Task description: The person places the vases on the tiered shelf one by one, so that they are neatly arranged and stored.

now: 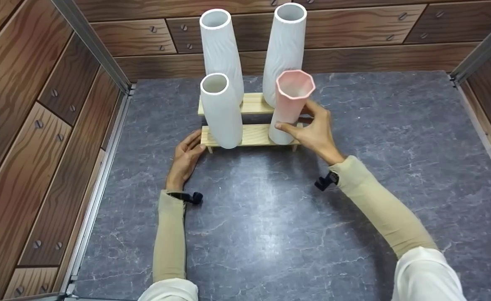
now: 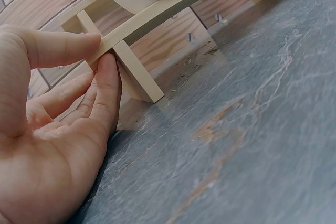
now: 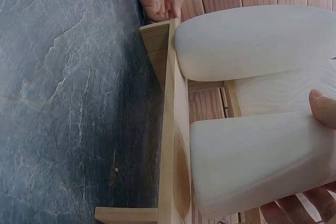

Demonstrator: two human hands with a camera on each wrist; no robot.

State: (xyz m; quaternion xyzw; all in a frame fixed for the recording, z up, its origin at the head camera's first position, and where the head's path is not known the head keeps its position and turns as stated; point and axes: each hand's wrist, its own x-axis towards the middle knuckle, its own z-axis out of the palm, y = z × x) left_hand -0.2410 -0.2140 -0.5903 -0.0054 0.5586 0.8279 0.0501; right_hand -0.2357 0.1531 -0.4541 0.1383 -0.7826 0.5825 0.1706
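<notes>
My right hand (image 1: 318, 131) grips the lower half of a vase (image 1: 288, 108), pink at its faceted rim and fading to white below. Its base is right at the right end of a low, light-wood stand (image 1: 255, 134). With thumb and fingers, my left hand (image 1: 183, 158) pinches the left end of that stand; in the left wrist view the thumb (image 2: 63, 48) lies on the plank's end and fingertips reach under it. A smooth white vase (image 1: 223, 110) stands upright on the stand's left part, close to my left hand.
Behind is a second wooden stand (image 1: 253, 104) bearing two taller white vases, the left one (image 1: 222, 50) and the right one (image 1: 285, 46), both with wavy relief. The dark marbled tabletop (image 1: 245, 234) is bordered by wood-patterned walls (image 1: 362, 25) and metal rails (image 1: 97, 200).
</notes>
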